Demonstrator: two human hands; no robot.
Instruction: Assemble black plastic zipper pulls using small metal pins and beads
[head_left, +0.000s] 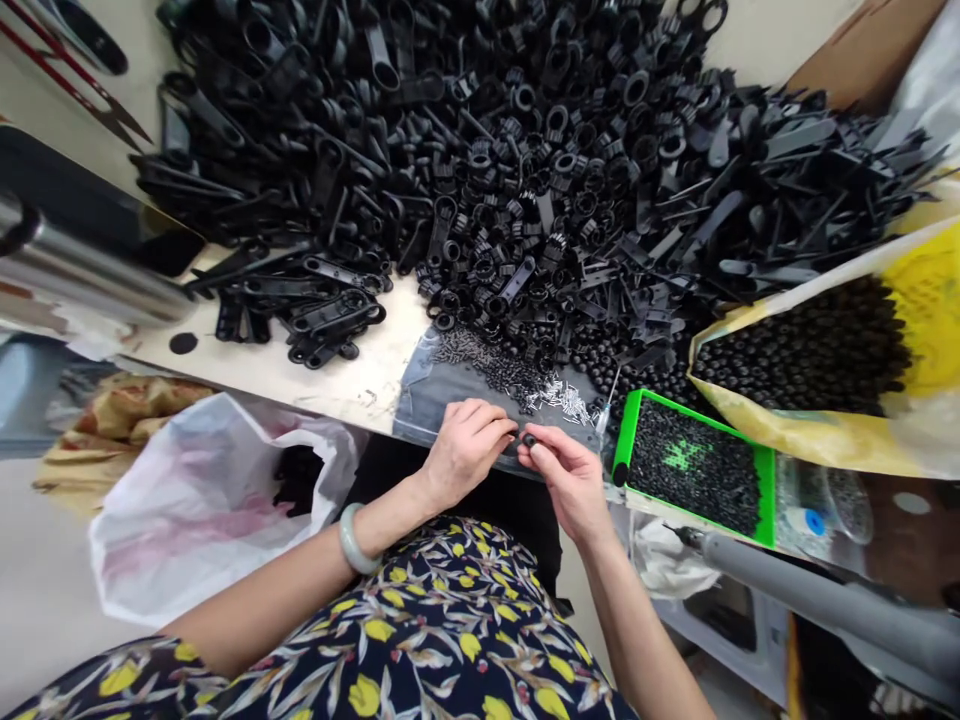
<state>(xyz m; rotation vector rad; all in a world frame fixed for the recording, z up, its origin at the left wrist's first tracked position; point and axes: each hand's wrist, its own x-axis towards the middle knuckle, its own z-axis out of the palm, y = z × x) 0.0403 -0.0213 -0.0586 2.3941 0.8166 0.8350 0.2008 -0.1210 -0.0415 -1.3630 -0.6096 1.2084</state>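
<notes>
Head view: print on the yellow bag point(926, 310) and the pink marks on the white bag point(187, 510) are too blurred to read. Near the front edge of the dark mat point(424, 405), the right hand point(574, 482) pinches a small black piece point(529, 439), too tiny to show its long axis or direction. Beside it, the left hand point(466, 450) bunches its fingertips; whether around anything, I cannot tell.

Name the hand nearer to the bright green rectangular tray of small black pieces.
Right. The right hand is just left of the bright green rectangular tray, not touching it; the left hand is farther left, past the right hand.
</notes>
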